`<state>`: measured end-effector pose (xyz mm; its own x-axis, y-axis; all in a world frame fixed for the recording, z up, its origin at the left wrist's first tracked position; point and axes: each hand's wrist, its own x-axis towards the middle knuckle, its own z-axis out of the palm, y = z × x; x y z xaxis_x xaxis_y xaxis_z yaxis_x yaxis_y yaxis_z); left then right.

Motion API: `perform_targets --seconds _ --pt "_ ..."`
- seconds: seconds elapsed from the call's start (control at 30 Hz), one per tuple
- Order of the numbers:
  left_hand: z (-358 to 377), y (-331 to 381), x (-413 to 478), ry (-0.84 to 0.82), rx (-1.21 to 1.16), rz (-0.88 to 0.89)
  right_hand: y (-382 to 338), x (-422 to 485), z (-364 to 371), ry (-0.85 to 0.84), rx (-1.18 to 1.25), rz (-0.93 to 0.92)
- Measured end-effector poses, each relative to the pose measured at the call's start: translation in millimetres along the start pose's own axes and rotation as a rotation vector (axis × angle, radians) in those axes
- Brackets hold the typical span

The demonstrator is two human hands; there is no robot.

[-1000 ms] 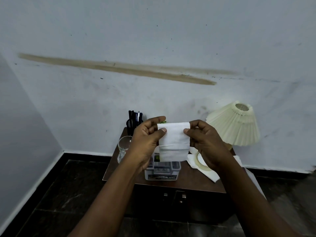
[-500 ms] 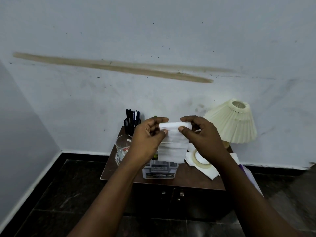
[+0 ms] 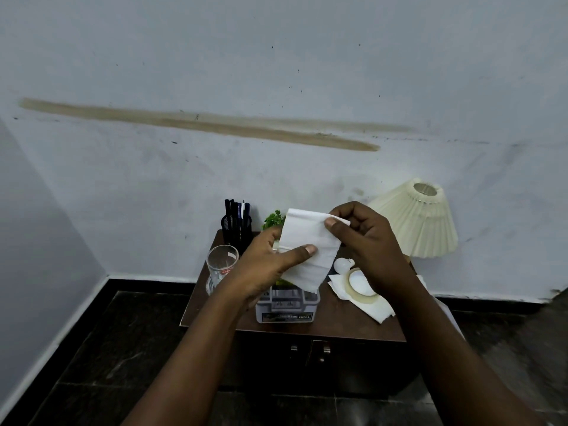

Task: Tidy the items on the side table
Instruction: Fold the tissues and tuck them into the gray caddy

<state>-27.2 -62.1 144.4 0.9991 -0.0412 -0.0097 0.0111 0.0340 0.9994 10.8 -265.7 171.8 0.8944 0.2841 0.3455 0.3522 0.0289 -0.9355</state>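
Observation:
I hold a white tissue (image 3: pixel 309 245) in the air above the brown side table (image 3: pixel 344 325). My left hand (image 3: pixel 266 269) pinches its lower left part with thumb on top. My right hand (image 3: pixel 367 241) pinches its upper right corner. Below the tissue sits a grey tissue box (image 3: pixel 287 307), partly hidden by my left hand. To the right lie a white napkin (image 3: pixel 373 307), a roll of tape (image 3: pixel 358 290) on it, and a white bulb (image 3: pixel 342 264).
A clear glass (image 3: pixel 221 265) stands at the table's left, a black pen holder (image 3: pixel 236 224) with several pens behind it. A small green plant (image 3: pixel 273 219) is at the back. A cream lamp shade (image 3: pixel 416 222) leans at the right against the wall. Dark floor surrounds the cabinet.
My left hand slid from the tissue's top edge down to its lower left, and the tissue now hangs tilted. The right hand stays at the top corner.

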Motion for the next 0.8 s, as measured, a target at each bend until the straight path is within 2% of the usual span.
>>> perform_targets --seconds 0.1,0.2,0.27,0.33,0.4,0.53,0.67,0.8 --pt "-0.4 -1.5 1.3 -0.047 -0.010 -0.011 0.7 2.4 3.0 0.096 0.045 0.060" --pt "1.5 -2.7 2.6 -0.018 -0.095 -0.043 2.8 6.6 6.5 0.183 0.281 0.256" --pt "3.0 -2.3 2.9 0.014 -0.205 -0.087 5.7 7.9 5.5 0.117 0.453 0.418" --pt "3.1 -0.7 3.0 0.066 -0.313 -0.147 7.0 6.5 2.7 -0.004 0.477 0.566" --pt "2.2 0.3 3.9 0.134 -0.357 -0.202 9.3 4.5 0.2 -0.095 0.452 0.619" --pt "2.7 -1.2 4.6 0.204 -0.341 -0.214 12.8 2.4 1.5 -0.116 0.396 0.560" --pt "0.1 -2.6 4.5 0.125 -0.323 -0.158 17.9 3.8 3.4 -0.049 0.332 0.464" --pt "-6.8 -2.1 4.6 0.088 -0.280 -0.020 12.4 2.1 -1.1 -0.007 0.121 0.165"
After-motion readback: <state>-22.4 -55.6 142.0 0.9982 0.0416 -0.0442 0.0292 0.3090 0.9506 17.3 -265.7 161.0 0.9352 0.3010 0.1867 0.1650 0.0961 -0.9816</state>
